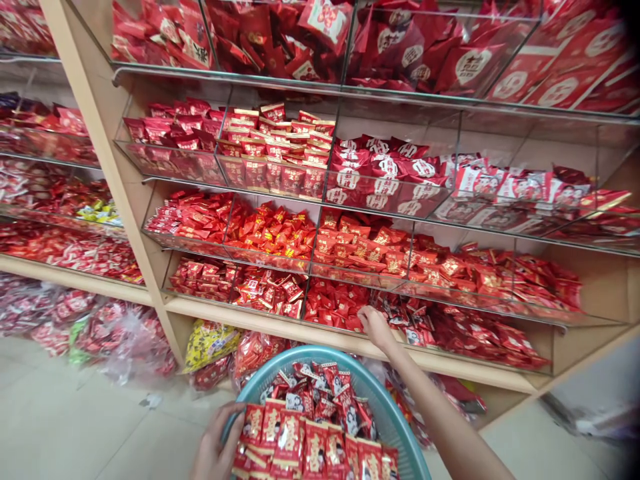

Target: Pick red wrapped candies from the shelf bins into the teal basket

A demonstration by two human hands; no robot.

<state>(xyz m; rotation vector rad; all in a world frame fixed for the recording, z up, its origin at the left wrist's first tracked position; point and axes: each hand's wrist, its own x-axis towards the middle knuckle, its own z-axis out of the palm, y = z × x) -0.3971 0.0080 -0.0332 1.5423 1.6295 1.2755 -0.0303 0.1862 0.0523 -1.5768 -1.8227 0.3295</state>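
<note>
Head view: your left hand (pixel 219 443) is closed on the left rim of a round teal basket (pixel 400 410), thumb inside and the other fingers mostly hidden. Your right hand (pixel 376 327) reaches across to the front of the lowest compartments, its fingers bent and drawn close together at the small red packets (pixel 336 303); you cannot tell whether one is pinched between the fingertips. In the basket, gold-edged red packets (pixel 290 433) lie nearest you, with black-and-white printed red packets (pixel 345 395) behind them. The basket sits just in front of the wooden shelving unit (pixel 91 120), below your right hand. Clear-fronted compartments above hold more wrapped packets, mostly red. Under the lowest shelf, a yellow bag (pixel 211 343) lies beside bags of red packets (pixel 257 353), near the pale tiled floor (pixel 55 427).
</note>
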